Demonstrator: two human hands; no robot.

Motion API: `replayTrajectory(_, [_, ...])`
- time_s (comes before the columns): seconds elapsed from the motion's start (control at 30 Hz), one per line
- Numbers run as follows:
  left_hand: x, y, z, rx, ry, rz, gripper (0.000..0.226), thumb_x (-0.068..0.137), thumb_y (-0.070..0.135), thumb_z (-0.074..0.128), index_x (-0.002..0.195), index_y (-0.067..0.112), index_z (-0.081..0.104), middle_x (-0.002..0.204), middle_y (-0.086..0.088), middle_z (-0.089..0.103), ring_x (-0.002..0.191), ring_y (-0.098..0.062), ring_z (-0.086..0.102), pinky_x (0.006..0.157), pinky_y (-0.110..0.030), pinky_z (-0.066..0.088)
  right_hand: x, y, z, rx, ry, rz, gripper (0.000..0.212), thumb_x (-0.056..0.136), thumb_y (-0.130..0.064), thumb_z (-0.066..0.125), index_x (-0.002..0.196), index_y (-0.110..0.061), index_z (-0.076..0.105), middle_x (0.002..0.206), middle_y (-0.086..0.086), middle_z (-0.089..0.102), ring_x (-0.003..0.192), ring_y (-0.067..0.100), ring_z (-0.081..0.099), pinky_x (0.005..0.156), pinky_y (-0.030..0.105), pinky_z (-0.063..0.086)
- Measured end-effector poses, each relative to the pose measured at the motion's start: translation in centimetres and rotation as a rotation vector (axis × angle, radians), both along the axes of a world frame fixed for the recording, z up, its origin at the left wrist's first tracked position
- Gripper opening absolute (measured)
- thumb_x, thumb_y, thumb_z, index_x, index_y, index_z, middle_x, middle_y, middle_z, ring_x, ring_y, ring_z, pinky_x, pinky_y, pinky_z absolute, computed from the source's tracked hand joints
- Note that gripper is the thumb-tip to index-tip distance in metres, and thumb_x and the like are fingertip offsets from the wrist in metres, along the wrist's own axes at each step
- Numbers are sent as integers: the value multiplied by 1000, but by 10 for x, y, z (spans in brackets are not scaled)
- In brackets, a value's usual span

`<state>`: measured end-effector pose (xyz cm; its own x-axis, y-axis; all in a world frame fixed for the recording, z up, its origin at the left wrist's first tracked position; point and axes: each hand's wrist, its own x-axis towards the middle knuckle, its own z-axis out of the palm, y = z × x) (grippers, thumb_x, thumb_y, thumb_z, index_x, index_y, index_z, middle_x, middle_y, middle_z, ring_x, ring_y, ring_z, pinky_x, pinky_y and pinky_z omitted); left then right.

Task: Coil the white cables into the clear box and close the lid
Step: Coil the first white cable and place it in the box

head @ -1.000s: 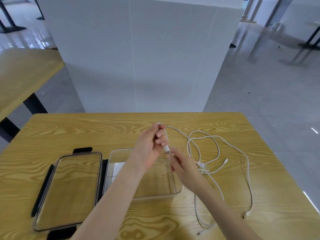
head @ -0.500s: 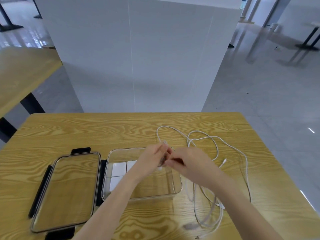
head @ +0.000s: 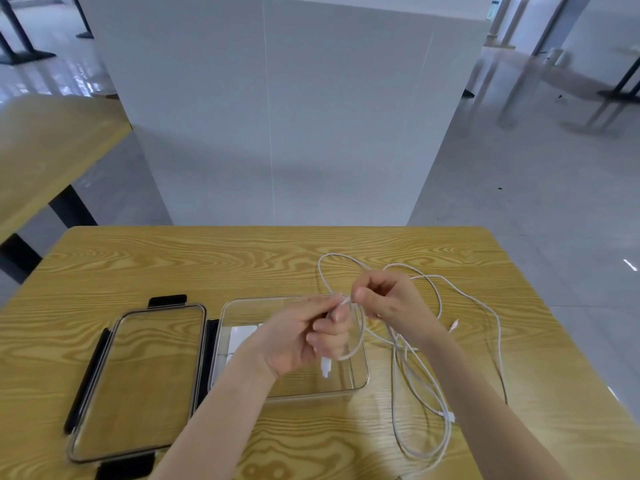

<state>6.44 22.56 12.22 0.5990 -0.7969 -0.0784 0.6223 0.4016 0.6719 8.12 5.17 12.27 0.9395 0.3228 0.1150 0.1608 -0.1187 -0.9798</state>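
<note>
The clear box (head: 360, 382) stands open on the wooden table, with white adapter blocks (head: 240, 336) lying in its left part. Over the box my left hand (head: 304, 337) grips a white cable (head: 360, 336); the cable's plug end (head: 325, 368) hangs down below the fingers. Just to the right, my right hand (head: 391, 304) pinches the same cable where a small loop forms between both hands. The remaining cables (head: 422, 410) sprawl in loose loops over the table right of the box. The clear lid (head: 138, 379) with black clasps lies flat left of the box.
The wooden table (head: 242, 265) ends at a far edge facing a tall white partition (head: 277, 98). Another wooden table (head: 41, 150) stands at the left. Grey glossy floor lies beyond the right edge.
My right hand has moved up and to the right, drawing the cable into a loop. My left hand has kept its grip over the box, and the plug now hangs below it.
</note>
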Motion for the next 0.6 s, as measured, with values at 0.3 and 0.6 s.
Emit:
replayTrajectory(0.3, [16, -8, -2, -446, 427, 357, 32, 91, 18, 41, 70, 1, 58, 50, -2, 43, 40, -10, 38, 44, -21, 42, -20, 25, -23, -37, 192, -53, 20, 94, -9, 49, 80, -19, 60, 57, -8, 58, 49, 6, 49, 46, 20, 41])
replayTrajectory(0.6, [32, -1, -8, 134, 41, 826, 32, 100, 14, 29, 75, 8, 48, 54, 4, 39, 43, -7, 38, 49, -19, 35, -50, 36, -13, -445, 304, 186, 9, 94, -13, 46, 93, -17, 54, 55, -3, 57, 38, 4, 48, 41, 16, 38])
